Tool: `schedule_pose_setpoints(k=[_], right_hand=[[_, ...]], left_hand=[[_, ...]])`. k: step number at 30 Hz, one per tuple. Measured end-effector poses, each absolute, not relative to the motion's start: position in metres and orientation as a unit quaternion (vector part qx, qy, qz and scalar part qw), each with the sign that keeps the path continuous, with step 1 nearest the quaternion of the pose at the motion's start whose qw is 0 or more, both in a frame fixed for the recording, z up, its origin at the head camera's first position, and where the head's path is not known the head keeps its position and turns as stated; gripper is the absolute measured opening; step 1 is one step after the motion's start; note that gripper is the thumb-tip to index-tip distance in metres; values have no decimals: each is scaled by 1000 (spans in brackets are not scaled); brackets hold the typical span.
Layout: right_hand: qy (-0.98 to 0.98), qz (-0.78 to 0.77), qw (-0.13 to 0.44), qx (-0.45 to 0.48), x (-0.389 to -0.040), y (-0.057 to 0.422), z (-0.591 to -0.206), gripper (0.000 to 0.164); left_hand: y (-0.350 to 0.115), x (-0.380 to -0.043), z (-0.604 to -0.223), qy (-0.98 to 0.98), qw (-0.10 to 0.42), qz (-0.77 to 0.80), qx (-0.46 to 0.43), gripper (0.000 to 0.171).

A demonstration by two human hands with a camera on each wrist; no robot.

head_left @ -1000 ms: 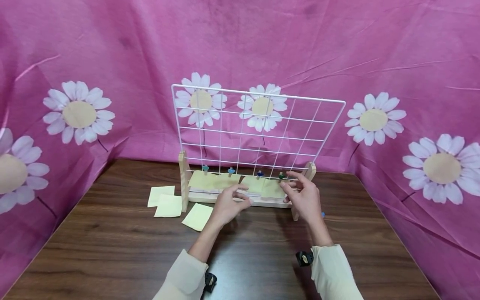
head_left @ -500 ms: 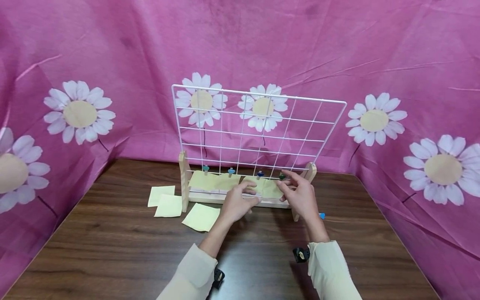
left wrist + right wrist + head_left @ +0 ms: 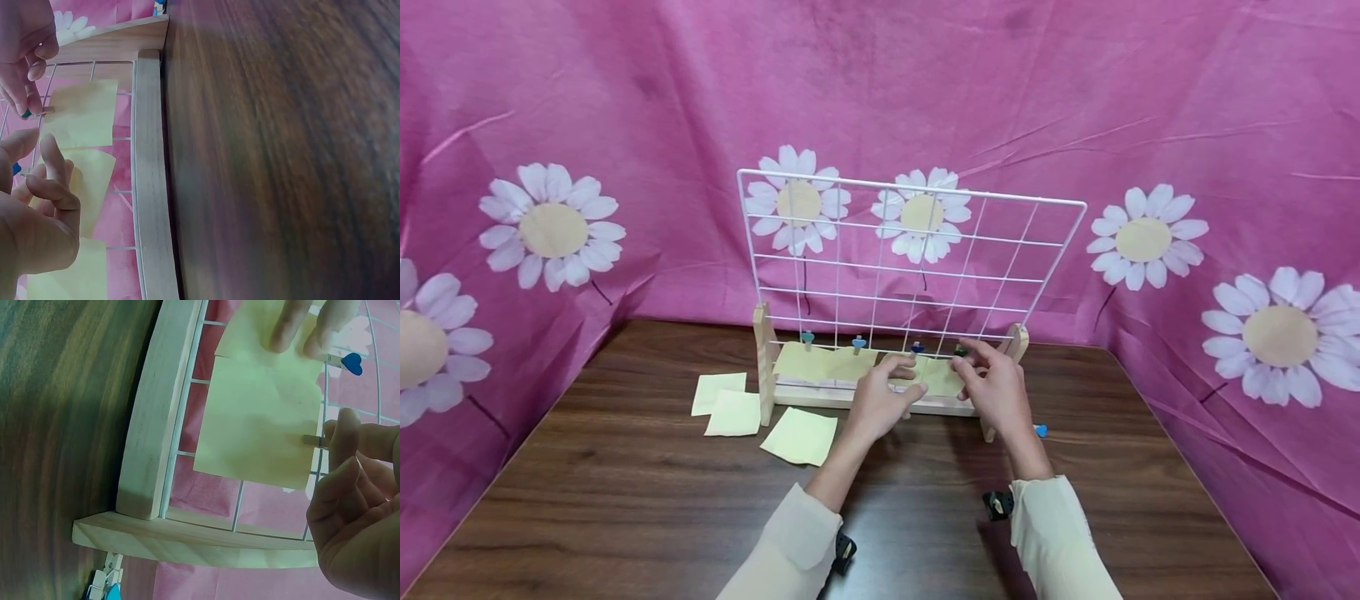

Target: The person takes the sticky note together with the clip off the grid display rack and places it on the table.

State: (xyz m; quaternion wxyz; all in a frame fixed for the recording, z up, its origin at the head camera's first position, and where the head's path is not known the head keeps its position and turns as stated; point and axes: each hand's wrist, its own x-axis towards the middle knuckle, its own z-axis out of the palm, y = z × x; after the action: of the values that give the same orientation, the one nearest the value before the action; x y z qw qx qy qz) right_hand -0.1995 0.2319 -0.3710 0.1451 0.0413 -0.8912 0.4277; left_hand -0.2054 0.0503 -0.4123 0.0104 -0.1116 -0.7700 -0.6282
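My right hand [image 3: 1000,392] pinches a green-topped mini clothespin [image 3: 314,441] between thumb and fingers. The clothespin sits at the top edge of the rightmost yellow sticky note [image 3: 256,425], on a wire of the white grid panel [image 3: 910,187]. In the head view the fingers mostly cover the green top. My left hand [image 3: 877,400] is spread loosely in front of the neighbouring note [image 3: 94,181]. In the right wrist view its fingertips are over that note, close to a clothespin with a dark blue heart [image 3: 352,364].
Two more notes hang to the left under light blue clothespins [image 3: 808,337]. Loose sticky notes [image 3: 800,436] lie on the wooden table [image 3: 647,500], left of the stand. Clothespins [image 3: 105,584] lie beyond the stand's right wooden foot [image 3: 187,540].
My left hand has moved right, from the second note to the third. My right hand has shifted slightly left, its fingers now covering more of the green-topped clothespin.
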Motion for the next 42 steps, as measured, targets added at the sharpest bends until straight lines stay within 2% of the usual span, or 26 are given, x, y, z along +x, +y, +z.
schedule_pose_setpoints(k=[6,24,42], right_hand=[[-899,413,142,36,-201,231,-369,37],[-905,398,147,31,-202,229,-368,31],[-895,414,163,27,-204,229,-372,28]], left_hand=[[54,-205,-411,-774,20,-623,-111,41],[64,-204,-414,-771,1,-628,-106,44],[73,-208,-413,-779,8,-613,-135,35]])
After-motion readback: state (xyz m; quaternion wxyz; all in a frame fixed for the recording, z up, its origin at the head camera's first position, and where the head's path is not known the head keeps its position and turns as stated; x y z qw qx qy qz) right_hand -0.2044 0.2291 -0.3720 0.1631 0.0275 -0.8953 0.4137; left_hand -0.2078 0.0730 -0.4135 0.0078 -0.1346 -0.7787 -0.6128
